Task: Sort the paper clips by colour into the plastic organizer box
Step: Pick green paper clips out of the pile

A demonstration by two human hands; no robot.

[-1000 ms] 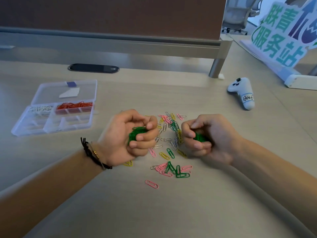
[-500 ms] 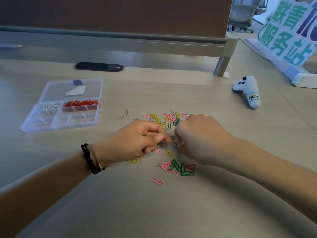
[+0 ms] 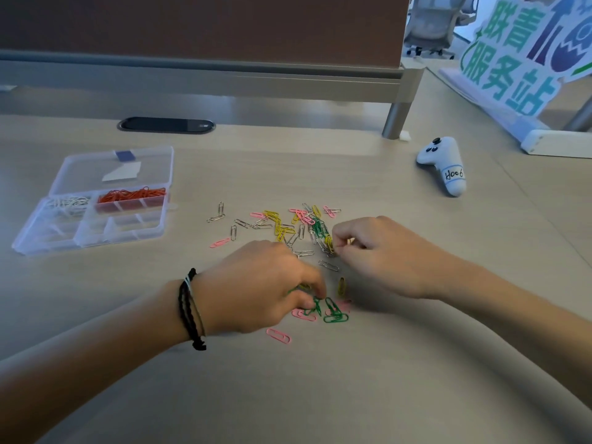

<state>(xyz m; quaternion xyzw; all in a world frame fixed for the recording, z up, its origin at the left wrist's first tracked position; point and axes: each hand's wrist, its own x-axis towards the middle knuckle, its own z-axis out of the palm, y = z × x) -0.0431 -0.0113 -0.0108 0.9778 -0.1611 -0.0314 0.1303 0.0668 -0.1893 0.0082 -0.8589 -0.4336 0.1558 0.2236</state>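
**Both hands down in the scattered clips**

The left hand [image 3: 256,283], palm down with a black braided wristband [image 3: 189,307], curls its fingers onto green paper clips [image 3: 331,310] at the near edge of the heap; its grip looks closed on green wire. The right hand [image 3: 381,251] bends its fingers inward at the heap's right side; whether its grip has hold of a clip cannot be told.

Loose paper clips [image 3: 288,229], thin bent wire in pink, yellow, silver and green, lie spread over the pale wood-grain desk [image 3: 352,395]. The clear plastic organizer box [image 3: 93,232] sits well to the left, lid open, with white clips [image 3: 67,205] and orange clips [image 3: 131,195] in neighbouring compartments. A white controller [image 3: 443,166] lies far right, before a brown partition [image 3: 205,27].
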